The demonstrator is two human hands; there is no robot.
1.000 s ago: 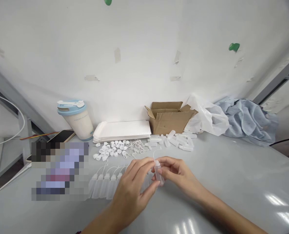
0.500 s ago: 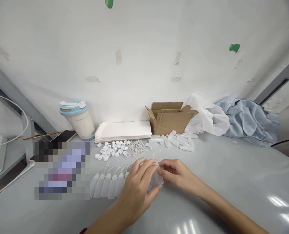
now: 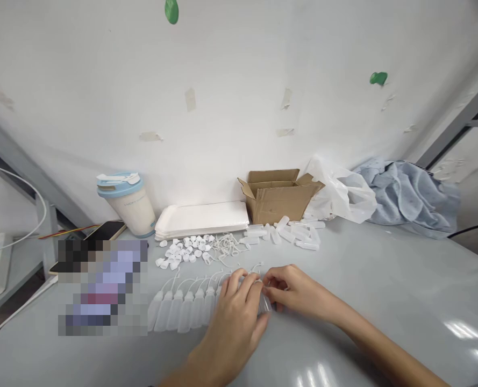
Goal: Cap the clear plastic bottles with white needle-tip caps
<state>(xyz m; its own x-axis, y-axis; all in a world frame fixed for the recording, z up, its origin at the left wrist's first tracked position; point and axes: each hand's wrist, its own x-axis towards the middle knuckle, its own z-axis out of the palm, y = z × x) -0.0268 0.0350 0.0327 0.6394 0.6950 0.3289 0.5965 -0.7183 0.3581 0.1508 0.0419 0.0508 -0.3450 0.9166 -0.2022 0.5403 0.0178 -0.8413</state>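
Several small translucent plastic bottles (image 3: pixel 175 312) lie side by side in a row, each with a thin looped strap at its top. Over the right end of this row is my left hand (image 3: pixel 236 317), its fingers curved across the tops and its thumb at the near side of the end bottle (image 3: pixel 265 305). My right hand (image 3: pixel 293 290) is curled, with thumb and forefinger against the upper right edge of that bottle. The left fingers hide part of the row, and the exact contact of the right fingertips is partly hidden.
Behind the row lie white caps (image 3: pixel 188 248), loose straps (image 3: pixel 226 245) and more translucent bottles (image 3: pixel 299 232). Farther back stand a lidded cup (image 3: pixel 132 207), white envelopes (image 3: pixel 202 217), an open cardboard box (image 3: pixel 279 201), a plastic bag (image 3: pixel 343 193) and blue cloth (image 3: pixel 408 196). A phone (image 3: pixel 109 230) lies left.
My left hand has shifted slightly right and down over the end bottle. My right hand stays beside it, almost unmoved. The camera view has shifted a little.
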